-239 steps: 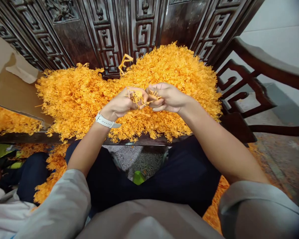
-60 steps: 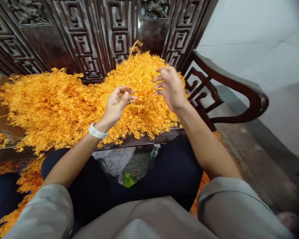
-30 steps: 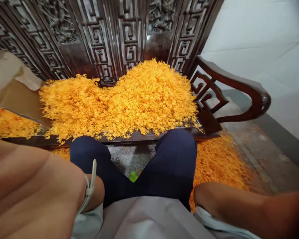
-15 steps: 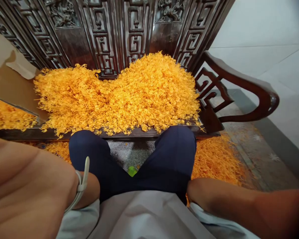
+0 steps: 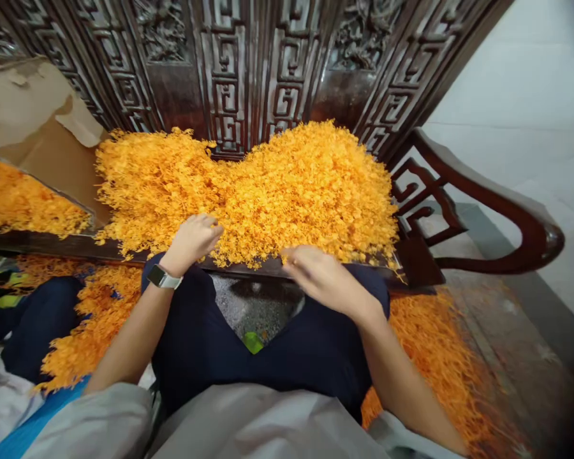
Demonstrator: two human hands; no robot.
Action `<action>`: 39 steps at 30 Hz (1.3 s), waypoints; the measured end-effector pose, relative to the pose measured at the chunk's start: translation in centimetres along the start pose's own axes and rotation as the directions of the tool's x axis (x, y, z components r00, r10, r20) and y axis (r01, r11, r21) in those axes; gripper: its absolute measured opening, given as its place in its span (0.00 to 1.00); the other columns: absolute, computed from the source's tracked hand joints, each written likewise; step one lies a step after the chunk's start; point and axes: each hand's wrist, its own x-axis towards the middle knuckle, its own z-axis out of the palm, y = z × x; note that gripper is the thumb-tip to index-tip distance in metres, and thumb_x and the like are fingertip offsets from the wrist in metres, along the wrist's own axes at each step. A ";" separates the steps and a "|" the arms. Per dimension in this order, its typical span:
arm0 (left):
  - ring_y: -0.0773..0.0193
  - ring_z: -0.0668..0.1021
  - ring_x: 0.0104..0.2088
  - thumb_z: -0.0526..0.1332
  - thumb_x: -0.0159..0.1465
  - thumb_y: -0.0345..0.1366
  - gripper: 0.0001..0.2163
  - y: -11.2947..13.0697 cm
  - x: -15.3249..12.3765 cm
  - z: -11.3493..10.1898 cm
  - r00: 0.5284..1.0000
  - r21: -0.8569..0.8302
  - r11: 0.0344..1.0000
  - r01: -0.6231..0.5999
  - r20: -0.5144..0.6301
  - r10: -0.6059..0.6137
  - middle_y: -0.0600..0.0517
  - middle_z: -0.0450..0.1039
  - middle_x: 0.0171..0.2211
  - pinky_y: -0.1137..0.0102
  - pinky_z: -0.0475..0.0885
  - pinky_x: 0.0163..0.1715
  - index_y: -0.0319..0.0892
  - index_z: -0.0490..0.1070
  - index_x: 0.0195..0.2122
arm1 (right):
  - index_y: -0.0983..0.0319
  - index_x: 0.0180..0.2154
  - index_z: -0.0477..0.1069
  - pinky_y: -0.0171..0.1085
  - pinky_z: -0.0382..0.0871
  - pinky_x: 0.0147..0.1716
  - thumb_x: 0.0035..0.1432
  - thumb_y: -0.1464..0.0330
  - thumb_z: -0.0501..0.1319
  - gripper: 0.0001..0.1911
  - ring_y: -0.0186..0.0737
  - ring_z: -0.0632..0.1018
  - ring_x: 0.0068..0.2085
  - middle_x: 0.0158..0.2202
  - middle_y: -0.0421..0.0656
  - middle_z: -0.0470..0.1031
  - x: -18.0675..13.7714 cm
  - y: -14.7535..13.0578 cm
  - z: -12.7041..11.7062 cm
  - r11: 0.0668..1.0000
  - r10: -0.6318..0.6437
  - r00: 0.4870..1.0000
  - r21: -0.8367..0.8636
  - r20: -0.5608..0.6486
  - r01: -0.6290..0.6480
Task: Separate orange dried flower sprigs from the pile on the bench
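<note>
A large heap of small orange frilly pieces, like artificial flowers [image 5: 310, 185], lies on a dark wooden bench [image 5: 421, 264] in front of my knees. My left hand [image 5: 194, 239], with a watch [image 5: 163, 276] on its wrist, is at the front edge of the heap. Its fingers are curled in, and what they hold, if anything, is hidden. Above the bench's front edge, my right hand [image 5: 320, 274] is slightly blurred. Its thumb and fingers come together towards the heap; anything between them is too small to make out.
A torn cardboard piece [image 5: 62, 153] stands at the left, with more orange pieces beyond it. The bench has a carved back [image 5: 256, 76] and a curved armrest [image 5: 502, 210]. Orange strands [image 5: 435, 370] cover the floor at right. Another person's dark-clothed leg [image 5: 43, 325] is at lower left.
Both hands have come forward to the front of the heap from close to the camera. The view has shifted, so the bench appears farther right and lower. Another person's leg now shows at left.
</note>
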 end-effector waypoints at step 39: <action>0.40 0.71 0.64 0.57 0.63 0.29 0.44 -14.8 9.6 5.0 0.863 0.212 0.859 0.465 -0.326 -0.387 0.39 0.41 0.79 0.47 0.68 0.60 0.37 0.37 0.79 | 0.58 0.32 0.63 0.40 0.62 0.38 0.70 0.62 0.54 0.13 0.40 0.67 0.34 0.31 0.41 0.65 30.1 8.9 -0.1 0.906 0.145 0.833 0.411 -0.534 0.106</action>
